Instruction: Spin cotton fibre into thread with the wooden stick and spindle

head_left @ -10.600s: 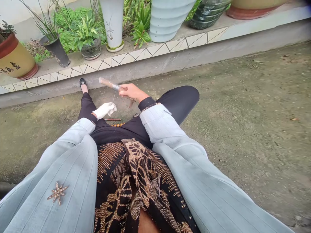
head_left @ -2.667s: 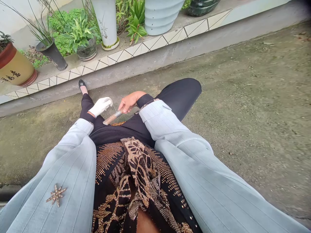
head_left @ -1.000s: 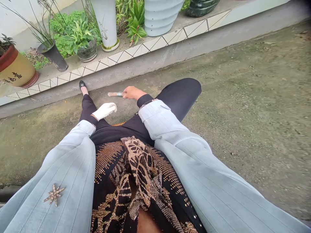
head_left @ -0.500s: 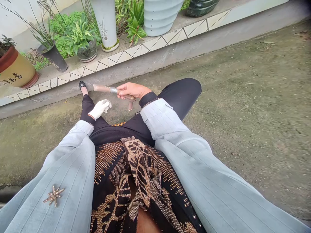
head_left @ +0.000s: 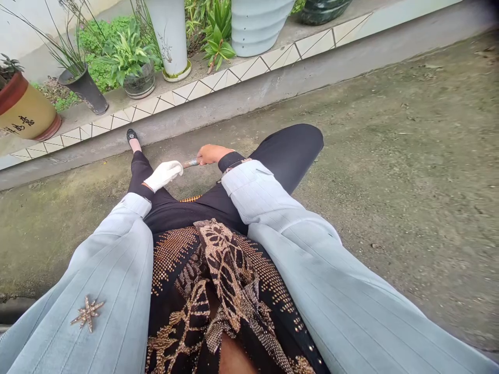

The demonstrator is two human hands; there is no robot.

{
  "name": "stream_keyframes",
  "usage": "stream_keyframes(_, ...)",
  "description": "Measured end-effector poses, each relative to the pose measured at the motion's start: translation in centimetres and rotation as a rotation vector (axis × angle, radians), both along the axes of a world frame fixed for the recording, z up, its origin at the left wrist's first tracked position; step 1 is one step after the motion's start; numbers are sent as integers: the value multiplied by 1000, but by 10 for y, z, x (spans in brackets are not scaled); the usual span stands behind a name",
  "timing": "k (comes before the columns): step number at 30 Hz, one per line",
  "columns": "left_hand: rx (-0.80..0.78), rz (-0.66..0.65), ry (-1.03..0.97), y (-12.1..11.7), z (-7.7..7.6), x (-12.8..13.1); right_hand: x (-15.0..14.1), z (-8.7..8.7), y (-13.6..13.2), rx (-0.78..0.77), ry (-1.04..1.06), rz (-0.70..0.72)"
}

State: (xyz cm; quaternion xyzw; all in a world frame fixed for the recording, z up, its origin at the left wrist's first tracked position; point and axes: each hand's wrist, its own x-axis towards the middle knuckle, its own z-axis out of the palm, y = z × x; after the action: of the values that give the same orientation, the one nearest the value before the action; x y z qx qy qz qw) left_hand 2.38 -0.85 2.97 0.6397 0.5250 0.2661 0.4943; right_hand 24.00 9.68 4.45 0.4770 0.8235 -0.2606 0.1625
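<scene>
A brown stick with a silvery wrapped band (head_left: 191,163) spans the short gap between my two hands, low in front of my lap. My left hand (head_left: 164,174), in a white glove, is closed around its left end. Bare and also closed, my right hand (head_left: 211,154) grips the stick at the right and covers its forked end. Only the short banded middle part shows between the fingers.
Beyond my feet runs a low tiled ledge (head_left: 202,89) with several plant pots, among them a yellow-brown pot (head_left: 33,111) and a tall white pot (head_left: 169,41). My seat's orange-striped edge (head_left: 191,199) shows between my legs on the concrete floor (head_left: 390,171).
My right hand has brought the stick down, and its left end has gone into my gloved left hand. The left hand has moved slightly right and closed on it.
</scene>
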Motion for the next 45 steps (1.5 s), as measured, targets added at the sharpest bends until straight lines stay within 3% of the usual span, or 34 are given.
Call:
stream_keyframes(8, 23, 102, -26, 6, 4, -7, 2, -6, -11, -650, 113, 140)
stream_keyframes(12, -2, 178, -45, 5, 1, -8, 11, 9, -11, -838, 444, 223)
stream_keyframes(14, -37, 166, -33, 2, -4, -5, 17, 18, -10, -789, 721, 142)
stream_keyframes(16, -84, 127, -41, -1, -10, 0, 22, 23, -8, -640, 945, -34)
stream_keyframes(18, -126, 76, -61, -4, -14, 5, 22, 25, -6, -482, 1017, -235)
stream_keyframes(20, -152, 22, -58, -5, -15, 8, 19, 23, -3, -353, 961, -388)
stream_keyframes(22, -161, -33, -26, -6, -14, 10, 13, 19, -1, -230, 817, -454)
stream_keyframes(24, -148, -83, 8, -6, -10, 10, 8, 13, 1, -98, 591, -405)
stream_keyframes(26, -111, -97, 35, -5, -4, 9, 4, 9, 2, -7, 344, -267)
stream_keyframes(28, -76, -66, 56, -4, 3, 7, 2, 4, 1, -24, 179, -111)
stream_keyframes(31, -49, -19, 61, 1, 11, 2, 2, 0, -4, -267, 115, 65)
stream_keyframes(35, -68, 13, 4, 6, 12, -7, 5, 4, -11, -630, 202, 191)
stream_keyframes(38, -91, 76, -9, 6, 3, -10, 9, 13, -13, -740, 422, 225)
stream_keyframes(40, -105, 107, -32, 3, -5, -8, 13, 19, -11, -675, 659, 128)
stream_keyframes(42, -140, 81, -91, -1, -11, -3, 15, 22, -7, -508, 879, -72)
stream_keyframes(45, -228, -28, -138, -5, -15, 5, 14, 18, 2, -239, 925, -377)
